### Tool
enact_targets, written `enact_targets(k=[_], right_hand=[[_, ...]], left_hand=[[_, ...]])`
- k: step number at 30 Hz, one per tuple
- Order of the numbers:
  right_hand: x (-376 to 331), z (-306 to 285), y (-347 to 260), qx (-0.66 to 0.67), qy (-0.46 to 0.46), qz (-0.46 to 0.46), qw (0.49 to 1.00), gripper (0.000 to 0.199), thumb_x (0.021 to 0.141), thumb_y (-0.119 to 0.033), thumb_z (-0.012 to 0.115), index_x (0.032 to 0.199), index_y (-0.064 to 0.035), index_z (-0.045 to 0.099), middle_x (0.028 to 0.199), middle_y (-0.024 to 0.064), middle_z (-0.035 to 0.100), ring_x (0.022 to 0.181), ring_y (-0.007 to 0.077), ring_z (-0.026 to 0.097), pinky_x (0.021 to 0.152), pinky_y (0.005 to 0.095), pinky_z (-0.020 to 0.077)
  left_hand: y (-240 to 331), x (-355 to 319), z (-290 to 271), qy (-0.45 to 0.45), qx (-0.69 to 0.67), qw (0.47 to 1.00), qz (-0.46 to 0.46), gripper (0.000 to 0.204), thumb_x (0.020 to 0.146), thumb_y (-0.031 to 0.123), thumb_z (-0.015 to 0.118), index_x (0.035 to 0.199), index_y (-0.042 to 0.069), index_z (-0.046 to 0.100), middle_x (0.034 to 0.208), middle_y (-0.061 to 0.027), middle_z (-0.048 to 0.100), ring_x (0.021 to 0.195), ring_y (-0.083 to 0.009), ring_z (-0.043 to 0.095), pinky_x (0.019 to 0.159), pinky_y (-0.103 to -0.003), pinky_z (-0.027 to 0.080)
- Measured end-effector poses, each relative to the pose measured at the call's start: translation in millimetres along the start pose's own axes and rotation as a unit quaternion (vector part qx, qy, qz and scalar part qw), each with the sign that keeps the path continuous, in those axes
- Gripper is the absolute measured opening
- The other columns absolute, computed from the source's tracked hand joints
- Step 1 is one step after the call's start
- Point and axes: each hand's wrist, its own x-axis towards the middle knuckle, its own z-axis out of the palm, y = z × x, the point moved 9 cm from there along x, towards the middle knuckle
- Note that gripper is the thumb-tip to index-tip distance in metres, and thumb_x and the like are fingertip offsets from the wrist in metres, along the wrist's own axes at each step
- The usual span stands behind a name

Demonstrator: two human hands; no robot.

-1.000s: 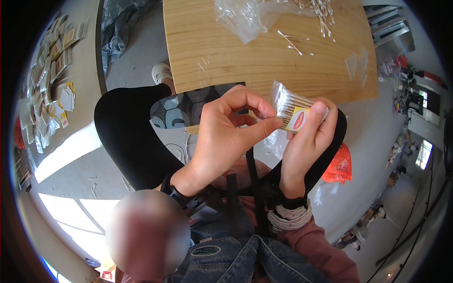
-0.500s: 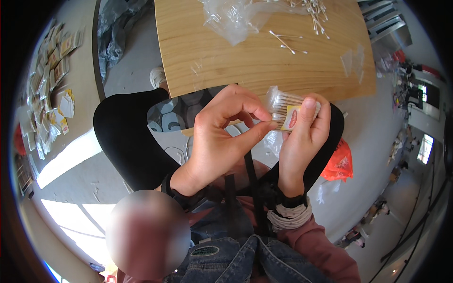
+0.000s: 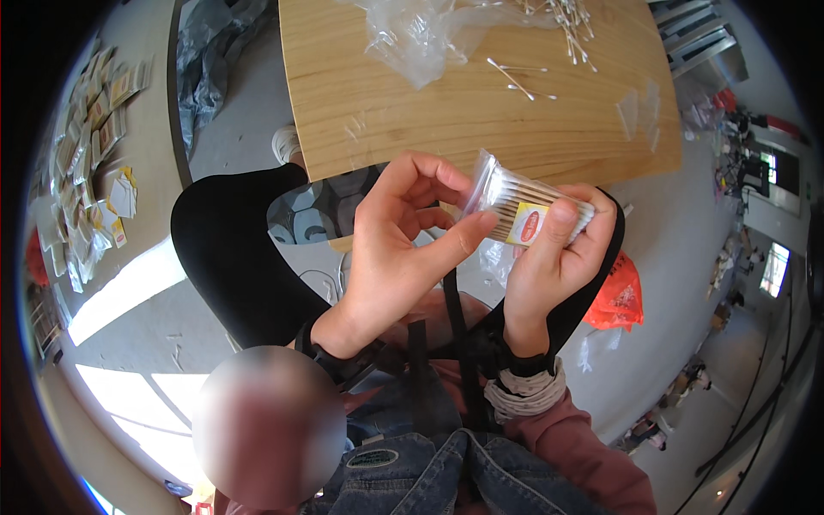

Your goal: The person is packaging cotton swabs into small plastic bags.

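My right hand (image 3: 549,257) grips a small clear plastic packet of cotton swabs (image 3: 524,206) with a yellow and red label, thumb pressed on the label. My left hand (image 3: 403,249) is beside it, thumb tip touching the packet's left end and the fingers curled above it. Both hands are held over my lap, just in front of the wooden table (image 3: 412,112). Loose cotton swabs (image 3: 571,21) lie in a pile at the table's far side, and a few single ones (image 3: 515,81) lie nearer.
A crumpled clear plastic bag (image 3: 421,43) lies on the table. A black round seat (image 3: 232,257) is below the table edge. An orange plastic bag (image 3: 618,296) lies on the floor at right. Many small yellow packets (image 3: 86,172) are spread at left.
The hands with the packet have stayed nearly in place; my left thumb has slid onto the packet's left end and the packet now lies more level.
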Motion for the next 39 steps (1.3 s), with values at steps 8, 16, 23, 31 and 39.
enact_targets(k=[8,16,23,31,39], right_hand=[[-2.7,6.3,1.4,-0.003,0.006,0.021,1.0,0.02,0.1,-0.017,0.06,0.106,-0.0003,0.052,0.09,0.002,0.053,0.077,0.0067,0.05,0.07,0.021,0.0434],[-0.1,4.8,2.6,-0.018,0.009,0.028,0.999,0.019,0.1,-0.017,0.06,0.105,-0.0004,0.053,0.09,0.0019,0.053,0.078,0.0068,0.051,0.069,0.0214,0.0436],[1.4,-0.2,2.3,-0.024,0.02,0.011,0.999,0.02,0.1,-0.017,0.06,0.105,0.0003,0.052,0.094,0.0039,0.053,0.079,0.0075,0.051,0.07,0.0219,0.0443],[-4.5,5.8,-17.0,-0.072,0.002,-0.128,0.989,0.025,0.096,-0.013,0.065,0.107,0.003,0.05,0.096,0.0083,0.054,0.081,0.0114,0.053,0.07,0.024,0.0462],[-4.9,8.0,-3.6,-0.062,0.014,-0.04,0.997,0.019,0.099,-0.013,0.059,0.107,0.0014,0.05,0.098,0.0064,0.053,0.082,0.0098,0.053,0.072,0.0233,0.0454]], left_hand=[[-2.0,0.7,-5.4,0.025,0.003,1.0,0.003,0.03,0.084,-0.003,0.074,0.106,0.0,0.054,0.098,-0.0053,0.063,0.09,-0.0102,0.063,0.078,-0.025,0.053],[-2.2,-2.6,-5.9,0.027,0.013,0.999,0.014,0.025,0.084,-0.004,0.074,0.103,-0.001,0.057,0.098,-0.0051,0.065,0.089,-0.0107,0.064,0.081,-0.026,0.053],[-1.9,-4.3,-0.4,0.013,0.007,1.0,0.021,0.023,0.084,-0.006,0.073,0.103,-0.002,0.06,0.102,-0.0057,0.065,0.094,-0.0115,0.065,0.083,-0.026,0.054],[-15.6,-3.1,-6.1,0.027,-0.06,0.995,-0.076,0.021,0.084,-0.006,0.072,0.1,-0.002,0.06,0.101,-0.0057,0.065,0.096,-0.0111,0.064,0.086,-0.026,0.054],[-22.9,-2.9,-10.0,0.03,-0.095,0.991,-0.094,0.02,0.083,-0.007,0.072,0.097,0.0,0.059,0.098,-0.0046,0.065,0.096,-0.0109,0.064,0.086,-0.025,0.053]])
